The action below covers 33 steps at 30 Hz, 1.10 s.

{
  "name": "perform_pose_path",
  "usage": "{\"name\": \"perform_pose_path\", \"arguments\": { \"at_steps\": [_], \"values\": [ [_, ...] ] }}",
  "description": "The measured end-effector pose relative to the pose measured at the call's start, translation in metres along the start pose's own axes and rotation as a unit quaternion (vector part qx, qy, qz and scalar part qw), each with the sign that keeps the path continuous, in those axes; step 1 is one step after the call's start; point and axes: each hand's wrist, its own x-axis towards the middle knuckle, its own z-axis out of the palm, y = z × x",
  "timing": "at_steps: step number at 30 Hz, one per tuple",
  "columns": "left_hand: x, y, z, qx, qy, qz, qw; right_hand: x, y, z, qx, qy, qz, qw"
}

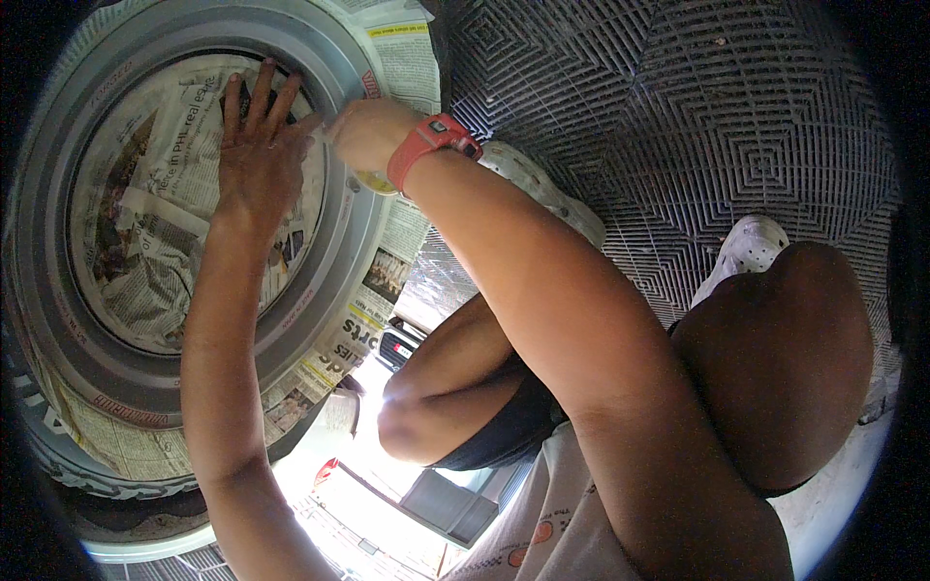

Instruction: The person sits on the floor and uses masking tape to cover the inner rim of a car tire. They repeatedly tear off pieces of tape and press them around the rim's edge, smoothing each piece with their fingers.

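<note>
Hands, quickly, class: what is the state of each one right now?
Left hand: open, flat on the newspaper inside the wheel rim.
Right hand: closed at the rim's edge; what it grips cannot be told.

Two hands (257,155), one wheel (349,242)

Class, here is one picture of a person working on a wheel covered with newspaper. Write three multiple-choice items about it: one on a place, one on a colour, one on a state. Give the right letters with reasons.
1. Where does the left hand lie?
A. on the newspaper inside the rim
B. on the floor
C. on the knee

2. What colour is the band on the right wrist?
A. green
B. red
C. white

3. How is the left hand held?
A. in a fist
B. flat with fingers spread
C. pinching a brush

Answers: 1 A, the palm rests on the paper within the grey rim; 2 B, the wristband is red; 3 B, the fingers lie outstretched on the paper.
</note>
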Motion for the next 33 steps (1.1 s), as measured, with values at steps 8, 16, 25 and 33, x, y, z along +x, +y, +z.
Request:
{"name": "perform_pose_path", "arguments": {
  "at_steps": [8, 16, 25, 33],
  "values": [
    [0.001, -0.001, 0.001, -0.028, 0.017, 0.003, 0.999, 0.018, 0.007, 0.009, -0.031, -0.037, -0.031, 0.998],
    [0.006, 0.001, 0.006, -0.009, 0.019, 0.009, 1.0, 0.025, 0.012, 0.01, -0.02, -0.043, -0.031, 0.998],
    [-0.002, 0.013, -0.003, 0.024, -0.011, -0.003, 1.0, 0.002, 0.005, -0.014, 0.005, -0.058, -0.04, 0.997],
    [-0.005, 0.015, -0.001, 0.016, -0.034, 0.005, 0.999, -0.028, -0.012, -0.028, 0.205, 0.117, 0.186, 0.954]
  ]
}}
